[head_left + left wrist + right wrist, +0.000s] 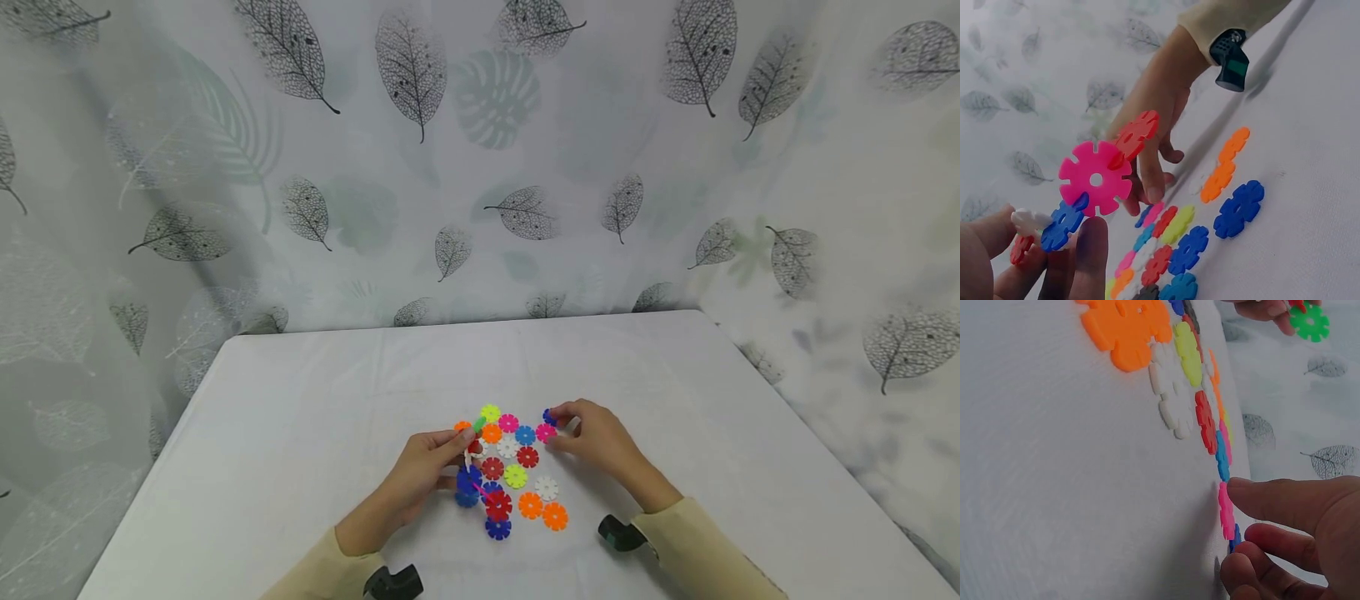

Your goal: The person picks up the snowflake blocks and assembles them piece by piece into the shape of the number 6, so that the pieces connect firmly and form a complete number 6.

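In the left wrist view, my left hand (1054, 269) grips a small joined cluster of notched plastic discs. A pink disc (1079, 170), a blue disc (1060, 231), a red disc (1137, 134) and a white disc (1027, 220) show in it. A green disc (1309, 324) of the cluster appears in the right wrist view. My right hand (596, 437) is at the far right of the loose discs. Its thumb is at the edge of a loose pink disc (1226, 515), with the other fingers beside a dark blue disc (1236, 536), partly hidden. No disc is seen lifted in it.
Loose discs lie flat on the white table (315, 400) between the hands, among them a yellow disc (515, 476), an orange disc (555, 516) and a white disc (547, 487). A leaf-patterned curtain (570, 142) hangs behind the table.
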Action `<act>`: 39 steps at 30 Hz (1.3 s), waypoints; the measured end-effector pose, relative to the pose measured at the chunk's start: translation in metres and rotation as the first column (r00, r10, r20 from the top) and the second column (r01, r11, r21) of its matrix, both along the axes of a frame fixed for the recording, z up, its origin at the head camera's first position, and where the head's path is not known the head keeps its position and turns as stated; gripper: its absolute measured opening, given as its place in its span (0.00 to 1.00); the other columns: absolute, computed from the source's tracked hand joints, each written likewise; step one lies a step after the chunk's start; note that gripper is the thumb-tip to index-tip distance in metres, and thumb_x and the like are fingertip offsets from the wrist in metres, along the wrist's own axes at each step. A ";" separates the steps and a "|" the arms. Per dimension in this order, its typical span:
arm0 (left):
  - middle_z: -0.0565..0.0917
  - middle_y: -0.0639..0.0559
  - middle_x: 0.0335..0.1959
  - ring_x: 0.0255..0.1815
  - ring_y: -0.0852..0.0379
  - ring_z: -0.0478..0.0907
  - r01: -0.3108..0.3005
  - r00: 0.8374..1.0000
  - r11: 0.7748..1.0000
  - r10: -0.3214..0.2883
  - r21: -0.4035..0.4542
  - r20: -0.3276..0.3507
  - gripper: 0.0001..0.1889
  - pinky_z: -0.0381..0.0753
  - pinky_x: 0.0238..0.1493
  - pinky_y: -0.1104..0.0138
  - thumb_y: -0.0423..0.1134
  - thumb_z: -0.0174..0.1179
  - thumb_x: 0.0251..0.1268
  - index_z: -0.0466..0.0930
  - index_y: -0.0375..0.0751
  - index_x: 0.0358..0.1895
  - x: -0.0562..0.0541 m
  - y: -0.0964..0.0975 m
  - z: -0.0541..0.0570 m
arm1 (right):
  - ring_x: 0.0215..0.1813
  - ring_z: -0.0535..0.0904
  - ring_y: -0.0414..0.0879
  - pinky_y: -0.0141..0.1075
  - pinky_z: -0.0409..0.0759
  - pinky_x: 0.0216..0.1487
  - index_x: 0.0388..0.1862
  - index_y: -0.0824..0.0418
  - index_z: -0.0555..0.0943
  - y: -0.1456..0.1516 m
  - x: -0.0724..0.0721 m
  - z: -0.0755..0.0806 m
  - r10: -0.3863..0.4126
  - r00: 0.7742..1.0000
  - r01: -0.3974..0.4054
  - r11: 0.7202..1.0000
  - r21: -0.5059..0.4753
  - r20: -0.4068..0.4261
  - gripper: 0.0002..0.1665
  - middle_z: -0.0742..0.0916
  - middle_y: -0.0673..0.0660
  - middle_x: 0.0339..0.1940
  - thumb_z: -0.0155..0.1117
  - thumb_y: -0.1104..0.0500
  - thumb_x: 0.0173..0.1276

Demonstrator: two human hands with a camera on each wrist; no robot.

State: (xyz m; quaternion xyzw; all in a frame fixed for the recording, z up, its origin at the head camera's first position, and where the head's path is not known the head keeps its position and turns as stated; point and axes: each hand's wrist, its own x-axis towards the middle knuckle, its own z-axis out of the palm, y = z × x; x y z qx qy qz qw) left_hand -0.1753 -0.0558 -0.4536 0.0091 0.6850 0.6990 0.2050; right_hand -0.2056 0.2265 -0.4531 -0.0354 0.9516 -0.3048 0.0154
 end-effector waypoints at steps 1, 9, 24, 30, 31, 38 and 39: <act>0.85 0.45 0.45 0.42 0.55 0.80 0.001 1.000 1.000 -0.001 -0.002 0.003 0.28 0.85 0.38 0.63 0.57 0.61 0.71 0.85 0.33 0.54 0.000 0.000 0.000 | 0.37 0.77 0.45 0.35 0.80 0.37 0.52 0.56 0.87 -0.001 0.000 -0.001 0.004 1.000 -0.004 1.000 0.016 -0.003 0.24 0.84 0.49 0.39 0.82 0.55 0.55; 0.86 0.46 0.46 0.43 0.53 0.80 0.037 0.999 0.998 -0.038 0.045 0.022 0.28 0.84 0.36 0.65 0.59 0.61 0.70 0.85 0.34 0.52 0.000 0.001 -0.001 | 0.36 0.75 0.43 0.35 0.79 0.37 0.47 0.55 0.87 -0.005 -0.002 -0.004 0.045 0.998 -0.039 0.993 0.112 -0.045 0.21 0.83 0.48 0.36 0.82 0.52 0.55; 0.87 0.48 0.44 0.42 0.53 0.79 0.061 0.997 0.994 -0.064 0.093 0.030 0.30 0.84 0.36 0.65 0.57 0.60 0.72 0.81 0.30 0.57 0.001 -0.001 -0.001 | 0.39 0.77 0.45 0.38 0.82 0.40 0.44 0.54 0.86 -0.005 -0.005 0.002 0.024 0.999 -0.028 0.992 0.121 0.034 0.18 0.84 0.48 0.37 0.82 0.55 0.56; 0.87 0.48 0.44 0.43 0.52 0.80 0.060 0.998 0.996 -0.061 0.063 0.020 0.28 0.83 0.36 0.64 0.58 0.62 0.70 0.84 0.33 0.53 0.000 0.001 0.000 | 0.36 0.77 0.46 0.37 0.81 0.35 0.40 0.55 0.83 -0.003 -0.004 0.005 0.014 0.998 -0.020 0.995 0.098 0.059 0.18 0.82 0.49 0.33 0.83 0.56 0.54; 0.87 0.48 0.44 0.43 0.52 0.80 0.060 0.998 0.996 -0.062 0.059 0.019 0.28 0.83 0.36 0.64 0.58 0.63 0.69 0.84 0.34 0.53 0.000 0.001 0.000 | 0.34 0.76 0.45 0.36 0.80 0.33 0.39 0.54 0.83 -0.002 -0.003 0.005 0.016 0.998 -0.021 0.996 0.087 0.053 0.17 0.82 0.49 0.32 0.83 0.56 0.54; 0.87 0.49 0.44 0.43 0.52 0.80 0.065 0.998 0.997 -0.066 0.048 0.018 0.29 0.81 0.36 0.65 0.58 0.62 0.69 0.83 0.32 0.56 0.001 0.001 0.002 | 0.28 0.78 0.44 0.35 0.81 0.29 0.35 0.54 0.83 -0.005 0.001 0.011 0.064 0.997 -0.060 0.994 -0.090 0.034 0.12 0.82 0.48 0.28 0.81 0.59 0.57; 0.86 0.50 0.45 0.43 0.52 0.80 0.065 0.998 0.997 -0.066 0.047 0.019 0.29 0.81 0.36 0.65 0.58 0.62 0.69 0.83 0.33 0.56 0.001 0.002 0.003 | 0.27 0.79 0.44 0.35 0.82 0.29 0.36 0.54 0.84 -0.006 0.001 0.011 0.081 0.996 -0.075 0.989 -0.125 0.043 0.12 0.82 0.49 0.28 0.80 0.59 0.59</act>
